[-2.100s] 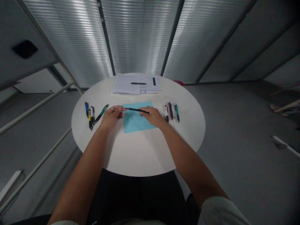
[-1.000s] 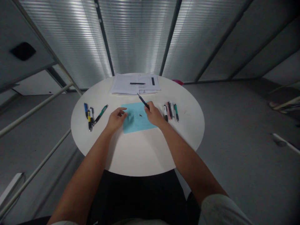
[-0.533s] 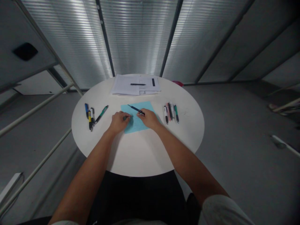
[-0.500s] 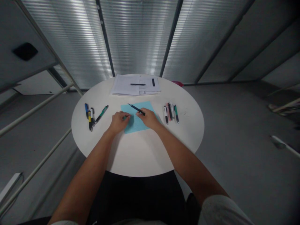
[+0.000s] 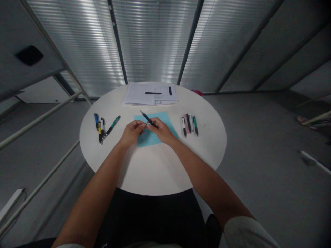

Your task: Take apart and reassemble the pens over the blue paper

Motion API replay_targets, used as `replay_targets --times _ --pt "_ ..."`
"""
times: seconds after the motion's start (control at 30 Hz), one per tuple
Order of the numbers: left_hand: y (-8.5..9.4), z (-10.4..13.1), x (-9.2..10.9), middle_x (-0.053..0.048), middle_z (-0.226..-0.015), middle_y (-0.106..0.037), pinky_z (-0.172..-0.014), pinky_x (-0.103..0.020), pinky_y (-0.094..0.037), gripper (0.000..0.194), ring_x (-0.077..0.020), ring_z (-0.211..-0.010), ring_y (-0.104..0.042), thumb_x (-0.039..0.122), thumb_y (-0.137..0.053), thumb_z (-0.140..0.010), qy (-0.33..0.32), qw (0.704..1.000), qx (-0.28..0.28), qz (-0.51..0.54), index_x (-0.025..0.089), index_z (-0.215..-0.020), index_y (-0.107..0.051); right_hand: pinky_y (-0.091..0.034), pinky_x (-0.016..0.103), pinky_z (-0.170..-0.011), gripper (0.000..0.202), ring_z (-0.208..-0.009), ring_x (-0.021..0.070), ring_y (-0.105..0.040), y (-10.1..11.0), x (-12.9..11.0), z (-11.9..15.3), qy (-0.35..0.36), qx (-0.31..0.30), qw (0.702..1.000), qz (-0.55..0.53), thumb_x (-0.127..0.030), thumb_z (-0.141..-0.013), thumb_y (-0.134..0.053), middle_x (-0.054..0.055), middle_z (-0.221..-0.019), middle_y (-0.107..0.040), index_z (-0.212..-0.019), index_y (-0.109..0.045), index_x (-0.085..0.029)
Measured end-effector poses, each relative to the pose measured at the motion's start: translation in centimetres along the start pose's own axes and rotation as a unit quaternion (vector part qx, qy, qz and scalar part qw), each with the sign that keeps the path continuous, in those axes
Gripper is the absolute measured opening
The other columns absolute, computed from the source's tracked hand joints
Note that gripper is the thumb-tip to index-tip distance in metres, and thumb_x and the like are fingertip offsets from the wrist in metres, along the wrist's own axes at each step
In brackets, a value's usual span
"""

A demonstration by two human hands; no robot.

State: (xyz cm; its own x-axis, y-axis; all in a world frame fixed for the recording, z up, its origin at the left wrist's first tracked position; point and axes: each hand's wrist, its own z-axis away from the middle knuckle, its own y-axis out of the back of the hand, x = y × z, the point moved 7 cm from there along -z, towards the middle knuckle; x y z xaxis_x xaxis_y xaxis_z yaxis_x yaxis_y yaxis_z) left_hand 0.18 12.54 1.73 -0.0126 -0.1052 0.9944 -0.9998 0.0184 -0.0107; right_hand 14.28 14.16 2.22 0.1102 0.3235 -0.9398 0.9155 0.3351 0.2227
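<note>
A light blue sheet [image 5: 151, 139] lies on the round white table [image 5: 155, 172] under both hands. My right hand [image 5: 160, 130] is closed around a dark pen [image 5: 147, 117], whose thin end points up and to the left. Right beside it, my left hand [image 5: 133, 132] is closed in a pinch over the sheet's left part. Between the two hands' fingertips is something small and dark, too small to make out. The fingertips of both hands are close together.
Left on the table are several pens [image 5: 100, 132] and a green and black pen [image 5: 113, 126]. Several more pens [image 5: 189, 124] stand in a row at the right. White papers [image 5: 139, 94] with a black pen [image 5: 153, 93] on top lie at the back.
My left hand has moved slightly right and up, and its fingertips have come together with those of my right hand. The pen in my right hand has tilted more upright.
</note>
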Motion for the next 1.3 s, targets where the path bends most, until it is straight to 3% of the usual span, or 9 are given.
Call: replay_targets --times 0.17,0.3,0.5,0.77,1.07,1.2,1.3 --pt "1.5 -0.4 0.0 -0.002 -0.083 -0.068 -0.061 -0.027 -0.045 0.027 -0.0097 -0.059 -0.057 0.032 -0.077 -0.068 0.012 0.99 0.05 0.131 0.017 -0.085 -0.062 -0.039 0.024 -0.065 0.032 -0.065 0.0123 -0.049 1.8 -0.7 0.4 0.015 0.006 0.988 0.152 -0.049 -0.093 -0.047 -0.003 -0.07 -0.054 -0.1 -0.06 -0.021" --pt "2.2 -0.6 0.1 -0.002 -0.083 -0.066 -0.061 -0.026 -0.045 0.027 -0.0086 -0.06 -0.056 0.031 -0.076 -0.069 -0.006 0.981 0.061 0.182 0.018 -0.09 -0.066 -0.041 0.026 -0.078 0.029 -0.085 0.0152 -0.058 2.8 -1.6 0.6 0.072 0.0 0.968 0.242 -0.043 -0.095 -0.046 0.002 -0.093 -0.066 -0.104 -0.064 -0.021" --pt "2.0 -0.5 -0.1 -0.003 -0.083 -0.068 -0.062 -0.028 -0.046 0.031 -0.0093 -0.061 -0.056 0.034 -0.077 -0.068 0.008 0.989 0.058 0.137 0.017 -0.093 -0.07 -0.04 0.028 -0.083 0.032 -0.092 0.0176 -0.061 2.9 -1.8 0.5 0.072 0.003 0.948 0.309 -0.042 -0.097 -0.044 0.004 -0.1 -0.069 -0.11 -0.065 -0.023" --pt "1.7 -0.6 -0.3 -0.001 -0.062 -0.062 -0.06 -0.028 -0.042 0.026 -0.0128 -0.059 -0.053 0.036 -0.076 -0.068 -0.035 0.997 0.04 -0.056 0.016 -0.083 -0.074 -0.032 0.033 -0.081 0.026 -0.094 0.0221 -0.057 3.0 -2.1 0.7 0.081 -0.003 0.891 0.447 -0.041 -0.095 -0.051 0.006 -0.099 -0.068 -0.109 -0.067 -0.025" --pt "1.2 -0.2 -0.8 -0.007 -0.072 -0.069 -0.062 -0.031 -0.044 0.029 -0.0137 -0.06 -0.054 0.041 -0.08 -0.066 0.026 0.999 0.016 0.013 0.014 -0.074 -0.073 -0.025 0.04 -0.091 0.036 -0.093 0.024 -0.053 2.4 -4.6 1.4 0.144 -0.004 0.855 0.499 -0.039 -0.099 -0.039 0.009 -0.1 -0.07 -0.104 -0.07 -0.023" --pt "1.3 -0.2 -0.7 -0.004 -0.065 -0.064 -0.06 -0.029 -0.041 0.023 -0.0121 -0.058 -0.051 0.036 -0.079 -0.067 0.008 1.0 0.019 0.004 0.015 -0.074 -0.072 -0.029 0.039 -0.088 0.035 -0.094 0.0236 -0.055 2.0 -4.7 1.6 0.136 -0.018 0.862 0.488 -0.034 -0.1 -0.038 0.011 -0.101 -0.07 -0.105 -0.071 -0.023" --pt "1.5 -0.3 -0.5 -0.003 -0.067 -0.064 -0.062 -0.029 -0.041 0.022 -0.0131 -0.061 -0.053 0.032 -0.079 -0.065 -0.016 0.999 0.024 -0.016 0.016 -0.078 -0.073 -0.035 0.032 -0.078 0.033 -0.085 0.0197 -0.059 2.1 -2.8 1.3 0.069 -0.053 0.904 0.418 -0.041 -0.098 -0.042 0.006 -0.094 -0.071 -0.101 -0.071 -0.024"
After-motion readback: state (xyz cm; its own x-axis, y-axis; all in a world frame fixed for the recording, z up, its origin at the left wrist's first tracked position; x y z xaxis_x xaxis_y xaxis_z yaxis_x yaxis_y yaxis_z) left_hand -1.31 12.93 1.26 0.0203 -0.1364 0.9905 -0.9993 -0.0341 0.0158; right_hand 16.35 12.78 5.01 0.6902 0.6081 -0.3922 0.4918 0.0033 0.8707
